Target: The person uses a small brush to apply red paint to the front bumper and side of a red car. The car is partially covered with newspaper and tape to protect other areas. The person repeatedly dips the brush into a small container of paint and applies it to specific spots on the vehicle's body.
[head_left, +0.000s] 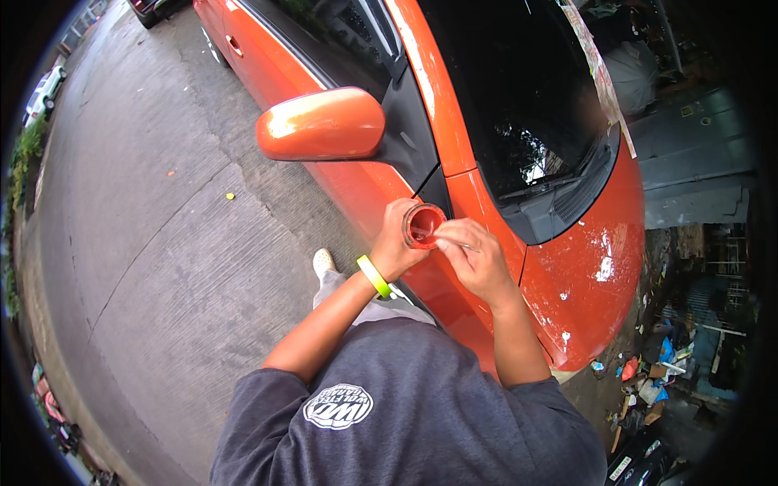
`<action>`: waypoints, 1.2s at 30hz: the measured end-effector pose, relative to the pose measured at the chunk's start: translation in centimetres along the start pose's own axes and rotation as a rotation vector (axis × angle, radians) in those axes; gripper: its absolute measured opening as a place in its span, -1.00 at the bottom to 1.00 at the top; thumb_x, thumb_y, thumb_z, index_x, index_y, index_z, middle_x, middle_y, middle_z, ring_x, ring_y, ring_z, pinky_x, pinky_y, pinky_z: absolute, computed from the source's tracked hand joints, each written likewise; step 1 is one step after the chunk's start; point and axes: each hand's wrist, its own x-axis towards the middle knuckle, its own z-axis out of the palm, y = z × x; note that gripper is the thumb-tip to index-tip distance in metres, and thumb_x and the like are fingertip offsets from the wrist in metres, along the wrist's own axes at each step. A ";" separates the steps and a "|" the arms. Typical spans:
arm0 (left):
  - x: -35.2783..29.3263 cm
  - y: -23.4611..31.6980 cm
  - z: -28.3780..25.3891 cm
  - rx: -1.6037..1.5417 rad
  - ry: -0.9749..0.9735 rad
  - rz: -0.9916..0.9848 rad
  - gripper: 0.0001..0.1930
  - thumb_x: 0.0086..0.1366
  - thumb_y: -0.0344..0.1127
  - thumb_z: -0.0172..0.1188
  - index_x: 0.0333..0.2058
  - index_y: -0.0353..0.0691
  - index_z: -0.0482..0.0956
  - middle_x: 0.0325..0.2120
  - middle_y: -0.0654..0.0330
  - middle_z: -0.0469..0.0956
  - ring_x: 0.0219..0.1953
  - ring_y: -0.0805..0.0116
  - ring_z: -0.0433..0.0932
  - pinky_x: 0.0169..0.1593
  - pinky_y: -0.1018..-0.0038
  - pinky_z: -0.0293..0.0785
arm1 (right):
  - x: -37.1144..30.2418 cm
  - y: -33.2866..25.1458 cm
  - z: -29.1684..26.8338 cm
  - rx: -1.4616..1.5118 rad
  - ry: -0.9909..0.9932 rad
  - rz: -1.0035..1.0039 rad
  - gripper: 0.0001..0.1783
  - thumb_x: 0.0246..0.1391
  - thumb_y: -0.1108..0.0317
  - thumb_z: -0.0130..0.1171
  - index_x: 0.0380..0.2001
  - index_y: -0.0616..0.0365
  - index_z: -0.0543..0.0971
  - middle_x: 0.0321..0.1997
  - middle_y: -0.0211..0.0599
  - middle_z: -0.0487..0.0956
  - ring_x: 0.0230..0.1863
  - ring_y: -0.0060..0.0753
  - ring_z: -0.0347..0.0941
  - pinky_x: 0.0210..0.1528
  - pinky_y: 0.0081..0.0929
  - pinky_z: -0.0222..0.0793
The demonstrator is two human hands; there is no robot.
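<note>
My left hand [395,247], with a yellow-green band on its wrist, is wrapped round a small open cup [412,212]. The cup's inside is red and looks coated with paint. At its right rim my right hand [478,257] is closed, thumb and fingers pinched together over the opening. Something thin and pale seems to reach from the pinch into the cup, too small to make out. Both hands are in front of my chest, close beside the front side of an orange-red car [454,194].
The car's side mirror [324,125] juts out beyond my left hand. To the right lies the hood [583,267], with pale patches. Paper strips [596,73] edge the dark windshield [510,89]. Grey concrete [178,267] stretches left. Litter [656,373] lies at the right.
</note>
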 end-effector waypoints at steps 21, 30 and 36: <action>7.7 0.6 0.9 0.080 -0.149 -0.170 -0.25 -0.07 -0.26 0.57 0.12 -0.32 0.48 0.01 -0.07 0.53 0.13 -0.08 0.50 0.26 0.14 0.43 | 5.2 11.1 -0.2 0.484 0.470 0.448 -0.69 0.59 0.15 -0.04 -0.10 0.17 0.51 -0.25 -0.46 0.54 -0.22 -0.63 0.46 -0.12 -0.51 0.42; 8.7 1.5 0.9 -0.081 -0.278 -0.254 -0.21 -0.10 -0.31 0.61 0.13 -0.37 0.46 -0.02 -0.02 0.52 0.12 0.11 0.54 0.24 0.23 0.46 | 5.8 14.2 0.2 0.588 0.552 0.522 -0.67 0.59 0.09 -0.06 -0.09 0.13 0.51 -0.25 -0.43 0.59 -0.28 -0.62 0.54 -0.13 -0.49 0.56; 8.5 1.3 0.5 -0.102 -0.287 -0.234 -0.23 -0.08 -0.28 0.60 0.13 -0.38 0.48 0.03 -0.04 0.50 0.14 0.04 0.52 0.27 0.20 0.44 | 6.0 14.5 0.7 0.551 0.568 0.494 -0.66 0.59 0.14 -0.07 -0.11 0.20 0.52 -0.31 -0.37 0.61 -0.35 -0.57 0.55 -0.24 -0.49 0.50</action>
